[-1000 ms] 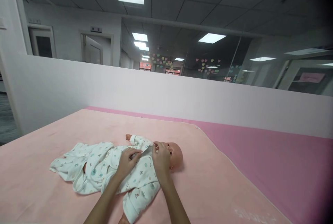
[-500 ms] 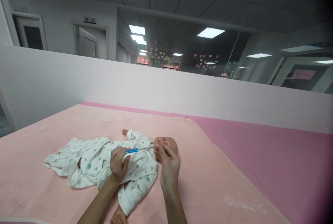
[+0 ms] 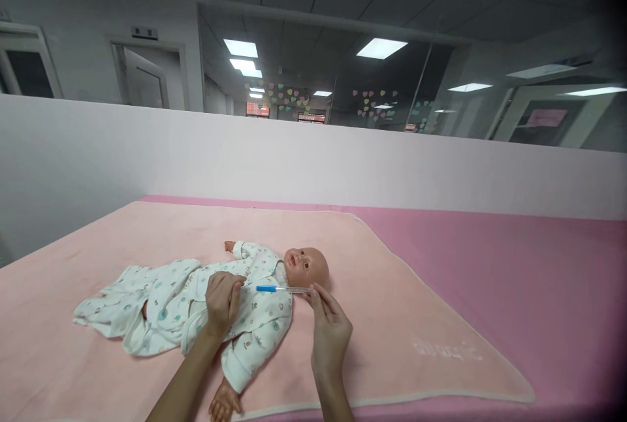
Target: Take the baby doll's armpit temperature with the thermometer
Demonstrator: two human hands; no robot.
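Observation:
A baby doll (image 3: 306, 268) lies on its back, head to the right, in a white patterned outfit (image 3: 264, 308). Above its chest and neck is a slim thermometer-like glass stick (image 3: 289, 289) with a blue end (image 3: 266, 289). The thumb and fingertips of my right hand (image 3: 331, 327) pinch its clear right end, beside the doll's head. My left hand (image 3: 223, 298) is closed over the doll's middle, just left of the blue end and apart from it. Whatever it may hold is hidden by the curled fingers.
The doll rests on a peach blanket (image 3: 401, 317) spread over a pink surface (image 3: 490, 265). A low white wall (image 3: 313, 161) runs along the back, with glass above it. One doll hand (image 3: 225, 402) reaches toward the front edge of the blanket.
My right hand has moved right and slightly down with the glass stick, whose blue end has come away from my left hand. The doll's face is now uncovered. The view has shifted slightly.

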